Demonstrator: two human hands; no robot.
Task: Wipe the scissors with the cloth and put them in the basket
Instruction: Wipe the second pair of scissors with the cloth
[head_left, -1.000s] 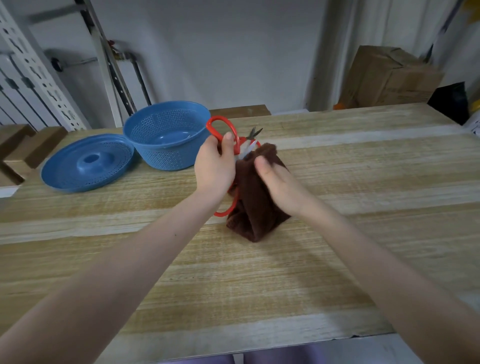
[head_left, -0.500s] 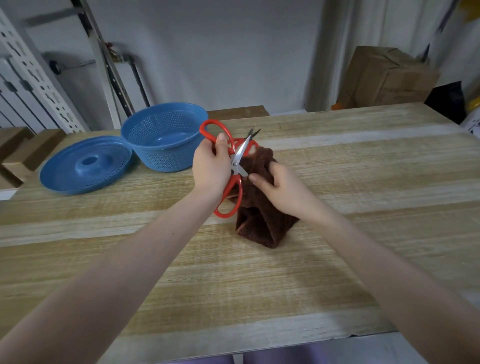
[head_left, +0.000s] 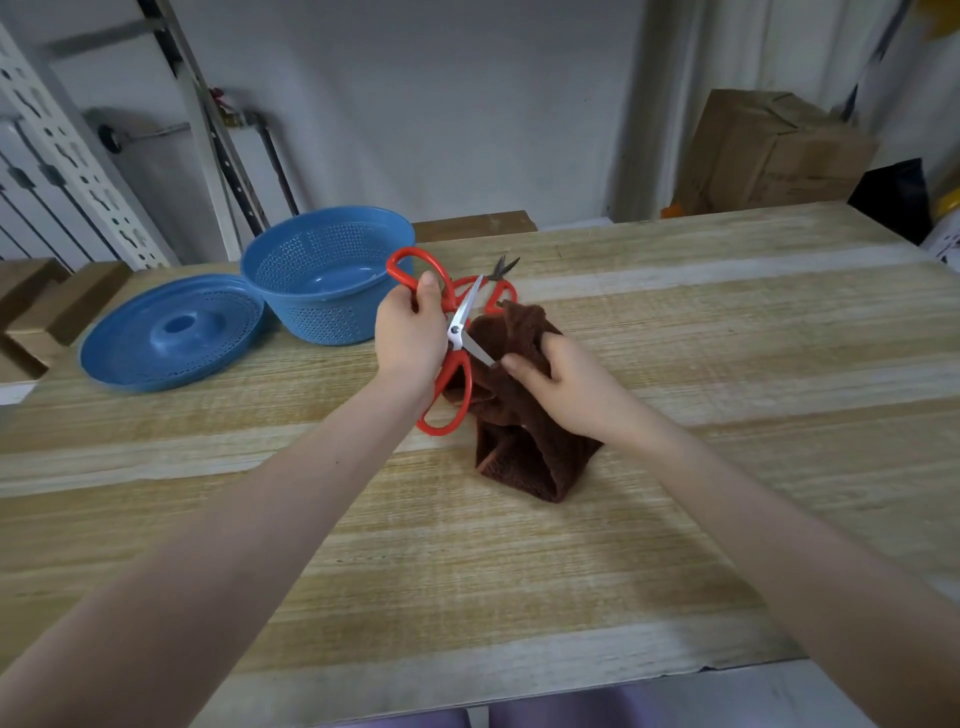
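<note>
1. While the left hand (head_left: 410, 338) grips the red-handled scissors (head_left: 456, 330) by the upper handle loop, with the thumb laid over it, the lower loop hangs free below the palm.
2. The scissors are held above the table (head_left: 675, 519) with their blades parted. One blade points up and away, and the other slants down to the right into the cloth (head_left: 540, 467).
3. The right hand (head_left: 561, 384) pinches a fold of the brown cloth round the tip of that lower blade, with the thumb on the near side and the fingers curled into the fabric.
4. The rest of the cloth hangs down in loose folds. Its lower end seems to rest on the wood, though from above the contact is not certain.
5. The blue perforated basket (head_left: 322, 322) stands upright on the table, to the left of and beyond the left hand. The upper handle loop overlaps its rim in this view.
6. A blue lid (head_left: 171, 332) lies flat just beside the basket, on its left.
7. A second pair of scissors (head_left: 500, 269), also red-handled, lies on the table beyond the cloth, with its dark tips pointing away.
8. A cardboard box (head_left: 769, 156) stands past the table's far right corner.
</note>
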